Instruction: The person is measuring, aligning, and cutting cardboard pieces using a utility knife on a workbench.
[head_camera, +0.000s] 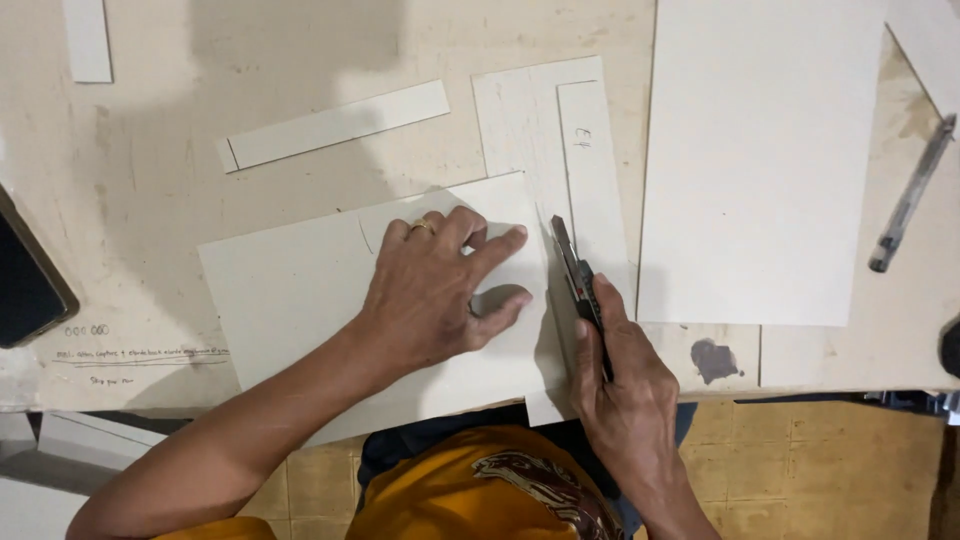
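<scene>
My left hand (440, 290), with a ring on one finger, lies flat on a pale grey cardboard sheet (290, 290), fingers spread and pressing near its right edge. My right hand (620, 380) grips a dark utility knife (578, 275); the blade tip sits at the top right edge of the sheet, pointing away from me. Beneath the knife lies a white offcut board (530, 120) with a narrower strip (592, 170) on top.
A large pale board (755, 160) lies to the right. A long cardboard strip (335, 125) rests further back, another strip (88, 38) at the far left. A dark phone (28, 285) sits at the left edge, a pen (912, 195) at the right. The table's front edge (820, 385) is close.
</scene>
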